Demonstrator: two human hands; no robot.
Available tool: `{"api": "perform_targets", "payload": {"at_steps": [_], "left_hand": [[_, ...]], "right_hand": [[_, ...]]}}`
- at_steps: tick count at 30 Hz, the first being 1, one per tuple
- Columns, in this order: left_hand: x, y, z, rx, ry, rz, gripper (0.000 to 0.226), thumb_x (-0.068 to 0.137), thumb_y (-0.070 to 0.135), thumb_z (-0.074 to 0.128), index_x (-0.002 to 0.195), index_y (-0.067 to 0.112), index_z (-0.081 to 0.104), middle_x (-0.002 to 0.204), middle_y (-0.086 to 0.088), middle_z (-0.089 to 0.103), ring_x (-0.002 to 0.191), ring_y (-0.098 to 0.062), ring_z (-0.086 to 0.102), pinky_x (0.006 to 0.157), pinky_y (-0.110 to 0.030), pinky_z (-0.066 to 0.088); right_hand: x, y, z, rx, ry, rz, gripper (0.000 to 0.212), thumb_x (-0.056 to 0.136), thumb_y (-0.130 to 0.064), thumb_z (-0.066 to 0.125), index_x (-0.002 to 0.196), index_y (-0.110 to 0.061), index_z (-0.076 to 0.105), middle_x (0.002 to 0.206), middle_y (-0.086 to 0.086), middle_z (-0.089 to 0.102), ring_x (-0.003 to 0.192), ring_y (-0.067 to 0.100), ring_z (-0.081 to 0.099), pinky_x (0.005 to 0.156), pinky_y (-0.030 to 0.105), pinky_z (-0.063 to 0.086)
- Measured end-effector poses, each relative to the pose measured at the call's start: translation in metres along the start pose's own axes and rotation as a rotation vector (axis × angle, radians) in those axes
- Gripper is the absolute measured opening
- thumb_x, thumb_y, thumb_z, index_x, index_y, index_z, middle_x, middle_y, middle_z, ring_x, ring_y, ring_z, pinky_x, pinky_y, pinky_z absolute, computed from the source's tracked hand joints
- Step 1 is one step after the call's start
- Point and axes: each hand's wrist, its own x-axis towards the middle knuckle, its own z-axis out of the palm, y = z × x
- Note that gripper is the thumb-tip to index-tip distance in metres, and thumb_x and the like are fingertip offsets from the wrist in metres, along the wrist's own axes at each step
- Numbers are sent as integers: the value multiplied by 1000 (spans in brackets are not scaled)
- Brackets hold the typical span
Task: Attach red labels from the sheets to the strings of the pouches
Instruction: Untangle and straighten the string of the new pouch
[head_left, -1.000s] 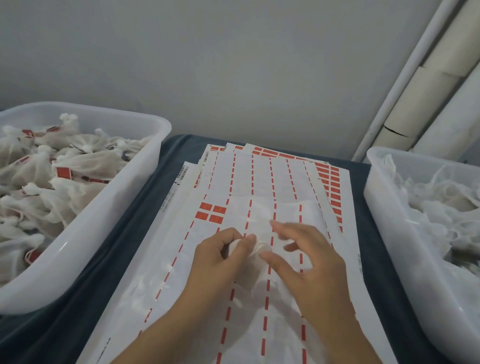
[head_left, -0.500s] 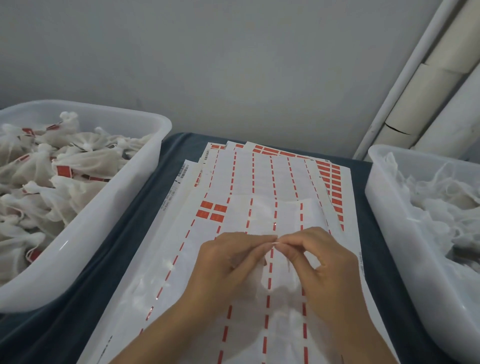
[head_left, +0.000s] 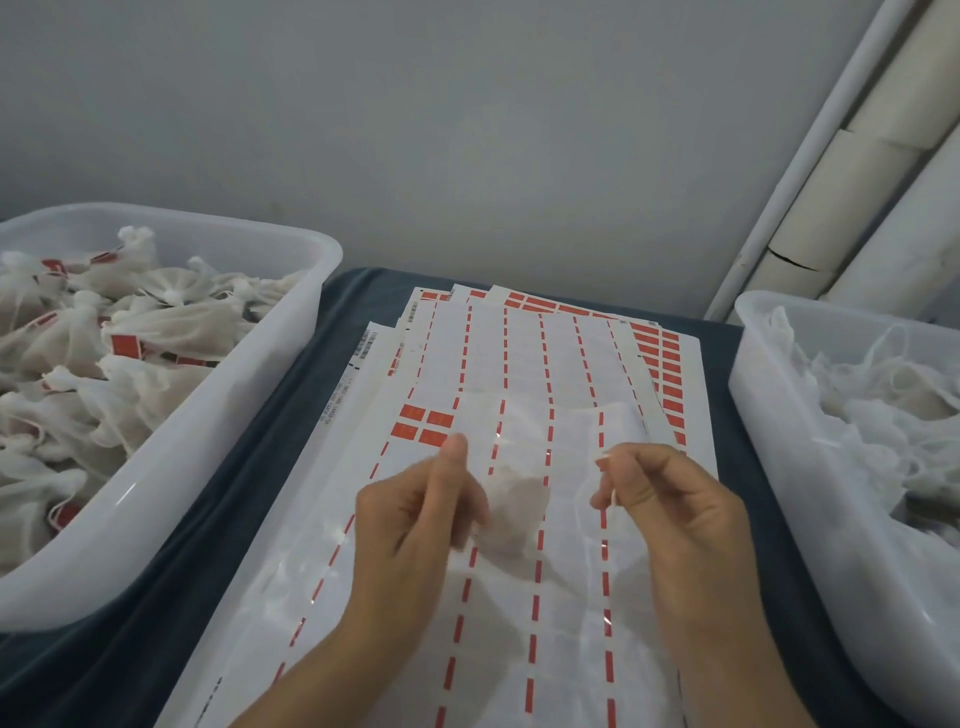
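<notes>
A small translucent white pouch (head_left: 517, 506) hangs over the label sheets (head_left: 524, 364) in the middle of the view. My left hand (head_left: 415, 525) pinches the pouch's left side between thumb and fingers. My right hand (head_left: 670, 514) is to the right of it and pinches the pouch's thin white string (head_left: 587, 491), drawn out sideways. The top sheet is mostly peeled, with red strips left between the rows. A few red labels (head_left: 423, 427) remain on it, just beyond my left thumb.
A white tub (head_left: 171, 457) on the left holds several pouches with red labels. A second white tub (head_left: 810, 519) on the right holds several unlabelled pouches. All rest on a dark blue cloth (head_left: 223, 545). A grey wall and white pipes (head_left: 810, 150) stand behind.
My hands were together, pinching at one spot on the pouch. They have moved apart, the right one going right and drawing the string out from the pouch.
</notes>
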Motion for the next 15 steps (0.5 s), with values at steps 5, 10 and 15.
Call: {"api": "perform_targets", "payload": {"at_steps": [5,10,15], "left_hand": [[8,5,6,-176,-488,-608,67,81,63,22,78,21,75,67,0,70,51,-11,61,44,-16,43],[23,-4,-10,-798,-357,-791,40,87,37,44,81,12,75,95,-3,71,87,-19,68,73,-30,53],[31,-7,-15,-920,-225,-802,32,84,32,47,63,15,63,62,0,52,53,-11,48,46,-22,44]], "right_hand": [[-6,0,7,54,-218,-85,13,69,-37,60,65,-30,69,65,-13,68,70,3,65,65,3,45],[-8,7,11,-101,-492,-74,7,72,-38,62,73,-35,68,66,-17,67,63,3,64,64,10,49],[7,15,-3,-218,-380,46,10,76,-38,58,77,-29,63,70,-18,66,69,1,63,61,6,47]]}}
